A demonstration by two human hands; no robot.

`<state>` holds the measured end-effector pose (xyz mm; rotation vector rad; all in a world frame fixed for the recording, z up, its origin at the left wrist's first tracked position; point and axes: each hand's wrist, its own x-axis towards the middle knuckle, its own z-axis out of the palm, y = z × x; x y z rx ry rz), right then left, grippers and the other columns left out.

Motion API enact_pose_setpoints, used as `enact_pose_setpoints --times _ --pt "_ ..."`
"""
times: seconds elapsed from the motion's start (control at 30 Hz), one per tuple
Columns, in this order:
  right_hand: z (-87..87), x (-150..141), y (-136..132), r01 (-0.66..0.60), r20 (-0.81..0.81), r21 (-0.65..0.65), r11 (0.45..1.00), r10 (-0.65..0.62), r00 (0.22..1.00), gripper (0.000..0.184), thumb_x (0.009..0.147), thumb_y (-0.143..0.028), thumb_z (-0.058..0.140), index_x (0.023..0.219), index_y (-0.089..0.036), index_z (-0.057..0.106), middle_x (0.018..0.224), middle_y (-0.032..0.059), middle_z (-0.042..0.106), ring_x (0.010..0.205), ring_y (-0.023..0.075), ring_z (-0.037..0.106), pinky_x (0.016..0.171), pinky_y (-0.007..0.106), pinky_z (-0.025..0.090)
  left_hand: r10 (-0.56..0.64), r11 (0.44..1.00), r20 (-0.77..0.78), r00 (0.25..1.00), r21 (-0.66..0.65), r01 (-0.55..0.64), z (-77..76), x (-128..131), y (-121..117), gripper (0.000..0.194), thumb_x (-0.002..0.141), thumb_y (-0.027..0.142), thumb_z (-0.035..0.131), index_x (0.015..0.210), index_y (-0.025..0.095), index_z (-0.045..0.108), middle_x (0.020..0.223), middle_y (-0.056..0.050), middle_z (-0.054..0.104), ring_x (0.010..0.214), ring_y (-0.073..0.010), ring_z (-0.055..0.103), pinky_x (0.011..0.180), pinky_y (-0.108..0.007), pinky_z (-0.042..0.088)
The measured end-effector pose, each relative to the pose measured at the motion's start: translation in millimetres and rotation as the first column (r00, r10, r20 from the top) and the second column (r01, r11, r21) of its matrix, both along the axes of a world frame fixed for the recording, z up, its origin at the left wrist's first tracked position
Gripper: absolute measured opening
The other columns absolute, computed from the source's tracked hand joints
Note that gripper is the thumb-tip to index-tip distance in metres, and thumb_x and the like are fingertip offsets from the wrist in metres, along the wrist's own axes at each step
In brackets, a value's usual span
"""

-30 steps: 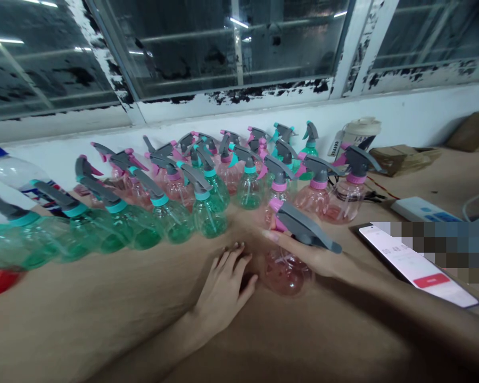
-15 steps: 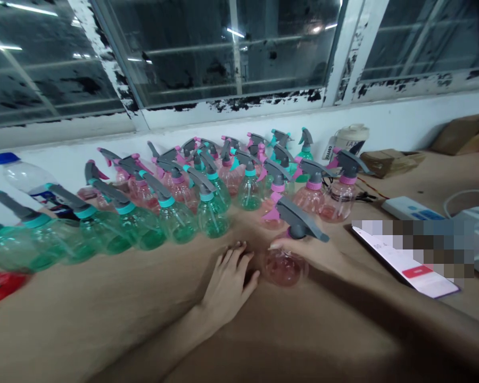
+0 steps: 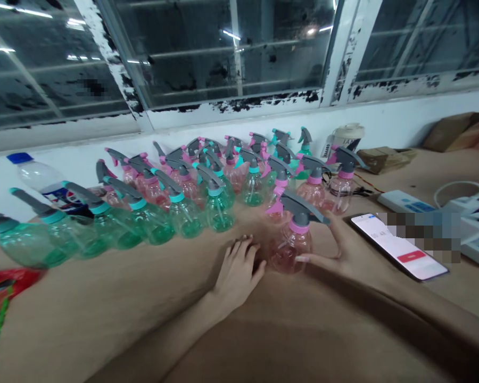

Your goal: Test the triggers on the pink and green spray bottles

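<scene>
A pink clear spray bottle (image 3: 291, 242) with a grey trigger head stands upright on the brown table (image 3: 104, 308), just in front of the rows of bottles. My right hand (image 3: 343, 252) curls around its right side, thumb against the base and fingers behind it. My left hand (image 3: 237, 268) lies flat on the table just left of that bottle, fingers stretched out, holding nothing.
Several green spray bottles (image 3: 151, 223) and pink spray bottles (image 3: 315, 186) stand in rows along the wall under the window. A water bottle (image 3: 40, 178) lies far left above a red packet (image 3: 0, 298). A phone (image 3: 399, 252), power strip (image 3: 407, 202), lidded cup (image 3: 345, 135) and cardboard boxes (image 3: 459, 130) sit right.
My right hand has brought the pink spray bottle from tilted to standing upright on the table, slightly farther back. My left hand has stayed flat beside it.
</scene>
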<state>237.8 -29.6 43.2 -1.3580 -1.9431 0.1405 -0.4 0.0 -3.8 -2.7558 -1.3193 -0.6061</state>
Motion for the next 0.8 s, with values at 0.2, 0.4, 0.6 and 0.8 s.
enact_pose_setpoints --times 0.2,0.4,0.6,0.8 --pt "8.0 -12 1 0.066 0.182 -0.008 0.998 -0.064 0.981 0.054 0.080 -0.055 0.055 0.119 -0.019 0.051 0.110 0.0130 0.064 0.101 0.0324 0.060 0.082 0.048 0.048 -0.029 0.999 0.114 0.993 0.022 0.027 1.6 -1 -3 0.018 0.089 0.021 0.048 0.104 0.015 0.054 0.106 -0.011 0.057 0.096 -0.0248 0.059 0.083 -0.043 0.049" --pt "16.2 -41 34 0.120 0.199 -0.020 0.993 -0.113 0.973 0.054 0.078 -0.058 0.056 0.114 -0.018 0.053 0.107 0.0132 0.065 0.098 0.0318 0.062 0.077 0.044 0.050 -0.174 0.984 0.198 0.965 0.062 0.165 2.2 -3 -15 0.011 0.088 0.024 0.047 0.095 0.018 0.053 0.090 -0.004 0.056 0.074 -0.0154 0.062 0.068 -0.029 0.054" --pt "9.9 -68 72 0.104 0.222 0.095 0.990 -0.123 0.967 0.057 0.077 -0.056 0.059 0.111 -0.011 0.054 0.105 0.0160 0.065 0.097 0.0304 0.061 0.079 0.040 0.049 -0.234 0.972 0.204 0.951 0.081 0.222 4.8 -2 -17 0.014 0.087 0.023 0.049 0.098 0.017 0.053 0.091 -0.004 0.058 0.077 -0.0171 0.062 0.070 -0.031 0.055" --pt "7.1 -81 90 0.118 0.307 0.163 0.980 -0.164 0.937 0.060 0.081 -0.059 0.051 0.113 -0.008 0.055 0.103 0.0184 0.065 0.101 0.0333 0.058 0.080 0.043 0.048 -0.221 0.975 0.162 0.962 0.066 0.213 4.5 -1 -14 0.017 0.087 0.023 0.048 0.102 0.016 0.052 0.097 -0.006 0.058 0.080 -0.0190 0.062 0.068 -0.033 0.055"
